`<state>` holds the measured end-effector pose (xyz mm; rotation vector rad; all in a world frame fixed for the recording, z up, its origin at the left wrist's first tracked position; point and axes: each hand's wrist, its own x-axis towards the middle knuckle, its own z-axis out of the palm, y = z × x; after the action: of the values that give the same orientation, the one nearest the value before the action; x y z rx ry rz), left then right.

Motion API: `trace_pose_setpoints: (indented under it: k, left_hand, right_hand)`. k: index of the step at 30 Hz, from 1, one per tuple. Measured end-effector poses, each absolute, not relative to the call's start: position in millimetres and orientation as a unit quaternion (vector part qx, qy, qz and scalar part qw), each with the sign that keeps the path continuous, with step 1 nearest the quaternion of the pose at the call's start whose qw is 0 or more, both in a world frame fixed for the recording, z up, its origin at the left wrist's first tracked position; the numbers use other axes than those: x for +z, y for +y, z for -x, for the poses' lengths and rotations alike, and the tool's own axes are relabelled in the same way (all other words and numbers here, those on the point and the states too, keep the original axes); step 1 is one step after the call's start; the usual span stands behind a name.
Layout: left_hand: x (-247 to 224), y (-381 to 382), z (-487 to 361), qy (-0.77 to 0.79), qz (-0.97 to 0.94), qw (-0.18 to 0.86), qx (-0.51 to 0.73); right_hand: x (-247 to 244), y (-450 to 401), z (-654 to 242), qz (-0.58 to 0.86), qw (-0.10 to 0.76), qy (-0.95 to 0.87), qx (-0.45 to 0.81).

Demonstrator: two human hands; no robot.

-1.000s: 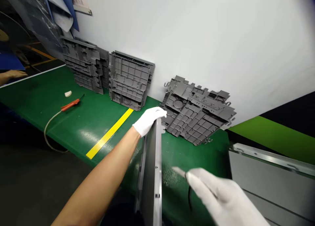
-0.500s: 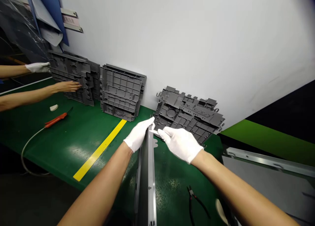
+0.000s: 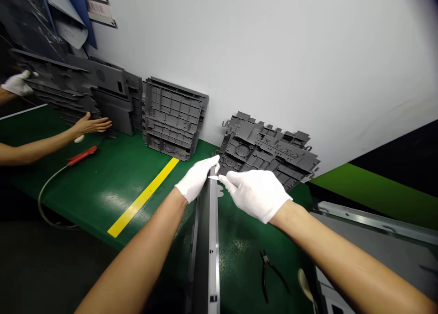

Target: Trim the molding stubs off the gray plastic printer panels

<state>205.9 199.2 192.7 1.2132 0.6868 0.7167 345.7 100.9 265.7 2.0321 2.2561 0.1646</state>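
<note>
Both my hands wear white gloves. My left hand point(image 3: 196, 179) is closed round the far upper end of a long grey panel point(image 3: 214, 245), which stands on its narrow edge and points toward me. My right hand point(image 3: 255, 193) grips a small knife; its handle is hidden in the glove. The pointed blade point(image 3: 213, 177) lies across the panel's rim beside my left fingers; I cannot tell if it cuts in. Just beyond my hands, dark grey moulded covers point(image 3: 267, 149) lean on the wall.
At left a co-worker's gloved hand point(image 3: 18, 83) and bare hand point(image 3: 91, 124) handle another grey cover point(image 3: 65, 86). A second stack point(image 3: 173, 117) leans nearby. On the green table point(image 3: 143, 222) lie a red corded tool point(image 3: 82, 155) and cutting pliers point(image 3: 266, 259). A metal-framed panel point(image 3: 362, 220) is at right.
The co-worker's cover has moved left, showing a smooth cover behind it. My knife tip has shifted slightly along the panel's rim. The view has shifted a little.
</note>
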Motion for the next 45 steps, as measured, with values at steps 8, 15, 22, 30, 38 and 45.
trace_pose_setpoints:
  k: [8, 15, 22, 30, 38, 45]
  left_hand:
    - [187.3, 200.7, -208.9, 0.308, -0.557, 0.698, 0.327]
    - [194.4, 197.5, -209.4, 0.312, -0.548, 0.710, 0.314]
    - [199.7, 193.8, -210.6, 0.311, -0.510, 0.738, 0.313]
    - [199.6, 193.5, -212.6, 0.315, -0.506, 0.745, 0.300]
    - [190.6, 196.4, -213.7, 0.306, -0.524, 0.729, 0.317]
    - [187.3, 199.5, -207.3, 0.309, -0.536, 0.713, 0.330]
  right_hand:
    - [268.5, 98.9, -344.3, -0.673, 0.084, 0.732, 0.062]
    - [269.9, 98.0, -344.2, -0.675, 0.096, 0.729, 0.061]
    - [268.4, 98.1, -344.6, -0.676, 0.101, 0.727, 0.063]
    - [266.5, 96.6, -347.0, -0.680, 0.090, 0.725, 0.058]
    - [266.1, 89.3, -344.2, -0.684, 0.093, 0.722, 0.036]
    - [259.8, 75.4, -339.4, -0.678, 0.047, 0.733, 0.026]
